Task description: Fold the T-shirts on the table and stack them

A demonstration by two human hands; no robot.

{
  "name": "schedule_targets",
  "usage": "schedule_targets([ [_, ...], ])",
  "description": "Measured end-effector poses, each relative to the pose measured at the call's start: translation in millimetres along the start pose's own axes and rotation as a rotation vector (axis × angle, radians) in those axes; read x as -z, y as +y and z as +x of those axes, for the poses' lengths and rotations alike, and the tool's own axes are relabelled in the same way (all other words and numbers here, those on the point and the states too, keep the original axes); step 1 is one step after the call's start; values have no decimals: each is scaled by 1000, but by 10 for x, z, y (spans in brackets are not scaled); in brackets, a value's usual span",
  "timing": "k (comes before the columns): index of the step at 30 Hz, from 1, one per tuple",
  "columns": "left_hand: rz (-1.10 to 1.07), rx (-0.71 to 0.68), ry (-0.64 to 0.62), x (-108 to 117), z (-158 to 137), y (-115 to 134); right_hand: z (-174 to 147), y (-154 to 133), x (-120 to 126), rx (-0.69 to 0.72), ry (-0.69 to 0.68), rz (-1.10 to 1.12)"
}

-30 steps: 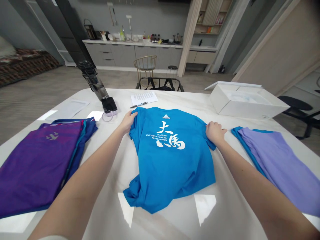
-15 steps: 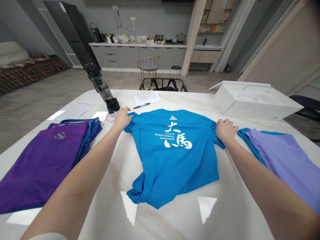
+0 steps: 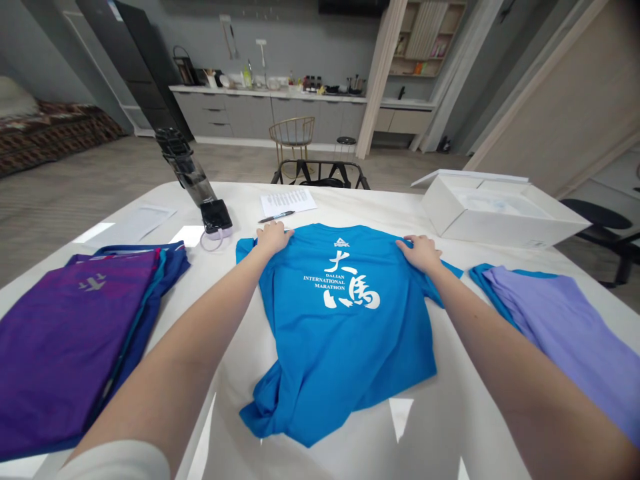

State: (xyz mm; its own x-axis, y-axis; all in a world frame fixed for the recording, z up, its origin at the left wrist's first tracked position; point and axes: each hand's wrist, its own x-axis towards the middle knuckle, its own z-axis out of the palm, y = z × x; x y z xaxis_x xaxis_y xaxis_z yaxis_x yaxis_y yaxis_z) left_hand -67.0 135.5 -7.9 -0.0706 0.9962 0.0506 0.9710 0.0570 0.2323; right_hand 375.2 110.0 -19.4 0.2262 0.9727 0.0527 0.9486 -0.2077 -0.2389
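Note:
A bright blue T-shirt [image 3: 345, 333] with white print lies spread back-up in the middle of the white table [image 3: 450, 427]. My left hand [image 3: 273, 237] sits on its left shoulder near the collar, fingers closed on the fabric's top edge. My right hand [image 3: 421, 252] grips the right shoulder in the same way. Both sleeves lie out flat beyond my hands. The shirt's lower hem is rumpled at the near left corner.
A stack of purple and navy shirts [image 3: 70, 333] lies at the left, a lilac and blue stack [image 3: 560, 327] at the right. A dark bottle [image 3: 193, 177], a phone [image 3: 216, 217], a paper [image 3: 287, 200] with a pen [image 3: 276, 217] and an open white box [image 3: 495, 210] stand behind.
Both hands have let go of the sleeve ends and moved inward onto the shirt's shoulders. The sleeves now lie flat on the table.

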Motion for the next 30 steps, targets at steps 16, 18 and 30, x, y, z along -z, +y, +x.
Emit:
schedule_targets([
  [16, -226, -31, 287, 70, 288, 74, 344, -313, -96, -4, 189, 74],
  [18, -173, -65, 220, 62, 132, -102, 228, -174, -91, 4, 167, 35],
  [30, -208, -475, -28, 59, -1135, -75, -1065, -130, 64, 279, 159, 4],
])
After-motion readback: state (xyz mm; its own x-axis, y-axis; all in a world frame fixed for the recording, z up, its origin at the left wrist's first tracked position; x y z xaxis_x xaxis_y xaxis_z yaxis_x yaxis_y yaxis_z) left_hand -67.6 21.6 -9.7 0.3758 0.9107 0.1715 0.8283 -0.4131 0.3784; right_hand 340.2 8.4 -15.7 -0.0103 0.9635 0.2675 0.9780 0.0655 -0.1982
